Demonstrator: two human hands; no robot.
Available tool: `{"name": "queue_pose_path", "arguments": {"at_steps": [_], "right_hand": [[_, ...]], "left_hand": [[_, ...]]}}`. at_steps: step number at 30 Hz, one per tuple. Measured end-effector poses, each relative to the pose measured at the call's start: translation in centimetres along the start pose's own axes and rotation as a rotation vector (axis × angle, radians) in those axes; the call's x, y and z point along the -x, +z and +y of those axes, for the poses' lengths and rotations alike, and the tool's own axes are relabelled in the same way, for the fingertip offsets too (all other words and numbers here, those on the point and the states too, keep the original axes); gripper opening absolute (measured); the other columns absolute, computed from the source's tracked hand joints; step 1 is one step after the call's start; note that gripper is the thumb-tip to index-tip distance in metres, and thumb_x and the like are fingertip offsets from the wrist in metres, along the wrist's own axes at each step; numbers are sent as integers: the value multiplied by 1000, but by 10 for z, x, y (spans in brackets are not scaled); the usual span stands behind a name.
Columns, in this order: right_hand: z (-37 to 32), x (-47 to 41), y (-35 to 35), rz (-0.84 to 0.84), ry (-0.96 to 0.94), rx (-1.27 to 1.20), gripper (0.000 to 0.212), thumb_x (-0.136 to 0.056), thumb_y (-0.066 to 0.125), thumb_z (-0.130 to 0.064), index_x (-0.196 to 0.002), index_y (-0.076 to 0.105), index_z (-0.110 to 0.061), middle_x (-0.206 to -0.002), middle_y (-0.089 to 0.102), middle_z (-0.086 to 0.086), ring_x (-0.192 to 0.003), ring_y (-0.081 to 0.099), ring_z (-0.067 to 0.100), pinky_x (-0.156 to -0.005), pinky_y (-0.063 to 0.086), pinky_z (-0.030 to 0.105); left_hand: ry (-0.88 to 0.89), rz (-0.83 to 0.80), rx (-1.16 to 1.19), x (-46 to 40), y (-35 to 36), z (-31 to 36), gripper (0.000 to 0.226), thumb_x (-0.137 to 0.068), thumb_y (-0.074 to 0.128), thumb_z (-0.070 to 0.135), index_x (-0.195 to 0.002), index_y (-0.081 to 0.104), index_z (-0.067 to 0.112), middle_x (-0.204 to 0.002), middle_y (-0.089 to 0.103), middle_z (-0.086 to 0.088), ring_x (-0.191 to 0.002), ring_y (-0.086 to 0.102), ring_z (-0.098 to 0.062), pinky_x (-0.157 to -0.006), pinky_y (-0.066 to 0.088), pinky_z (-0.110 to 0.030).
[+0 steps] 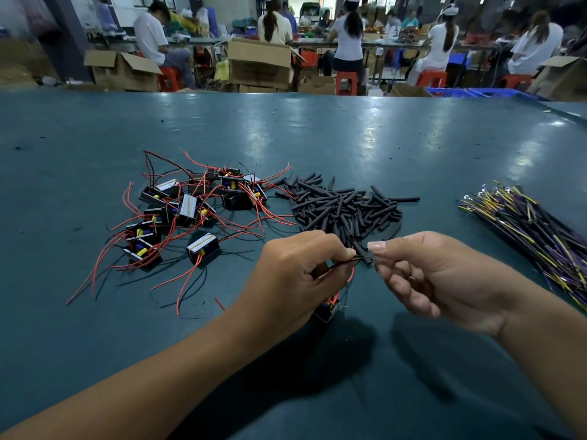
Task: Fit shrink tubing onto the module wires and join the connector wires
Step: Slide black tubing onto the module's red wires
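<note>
Black shrink tube (366, 258) pinched in right hand (425, 281) grip, meeting black module wire (341, 263) pinched by left hand (295, 274); module (327, 311) below on desk (317, 122); early stage, module pile (190, 211), tubing heap (343, 208), connector wires (533, 230) untouched

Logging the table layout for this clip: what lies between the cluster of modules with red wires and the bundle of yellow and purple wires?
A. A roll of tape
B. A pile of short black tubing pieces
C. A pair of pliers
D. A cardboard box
B: the pile of short black tubing pieces lies on the green table right of the modules and left of the wire bundle.
</note>
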State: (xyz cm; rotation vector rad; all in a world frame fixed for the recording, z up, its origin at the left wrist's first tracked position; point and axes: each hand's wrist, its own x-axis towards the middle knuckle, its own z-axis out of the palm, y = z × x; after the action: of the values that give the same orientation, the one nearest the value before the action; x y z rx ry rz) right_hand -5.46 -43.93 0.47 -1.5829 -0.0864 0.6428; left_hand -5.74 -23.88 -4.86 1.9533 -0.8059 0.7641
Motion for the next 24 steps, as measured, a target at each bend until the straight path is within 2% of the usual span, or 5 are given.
{"name": "queue_pose_path", "arguments": {"at_steps": [5,12,20,22,24], "right_hand": [[0,-3,2,6,-25,-63,22,-58,76,-36,-54,69,-15,-50,56,3,-33,50,8,-30,34,14],[4,-3,2,1,-214,-26,16,-67,79,-7,-61,68,-17,-57,61,8,-42,56,13,-38,42,18],[16,-14,-16,267,-1172,966,11,-89,67,-5,-79,67,-3,-71,60,2,-61,55,19,-60,47,27],[16,-16,-19,299,-1231,1077,13,-92,64,-6,-80,67,-3,-74,59,3,-62,54,18,-61,46,24],[14,-13,-14,306,-1075,902,20,-94,64,-18,-75,67,-11,-66,61,-3,-54,56,13,-55,46,20]], "left_hand": [[11,28,12,-1,2,-4,13,-88,72,9,-87,63,18,-74,63,3,-60,56,-9,-53,47,-28],[-112,-4,103,2,5,0,13,-85,76,9,-83,67,18,-68,59,14,-53,50,3,-53,40,-14],[-536,-145,702,-3,1,7,12,-87,71,-2,-78,64,2,-65,67,-9,-44,53,-11,-45,44,-19],[-557,-151,718,-5,0,8,10,-86,70,0,-79,63,1,-67,67,-9,-43,55,-12,-43,44,-20],[-558,-136,683,-5,-1,9,11,-86,71,2,-79,62,1,-66,66,-13,-43,56,-12,-40,43,-22]]}}
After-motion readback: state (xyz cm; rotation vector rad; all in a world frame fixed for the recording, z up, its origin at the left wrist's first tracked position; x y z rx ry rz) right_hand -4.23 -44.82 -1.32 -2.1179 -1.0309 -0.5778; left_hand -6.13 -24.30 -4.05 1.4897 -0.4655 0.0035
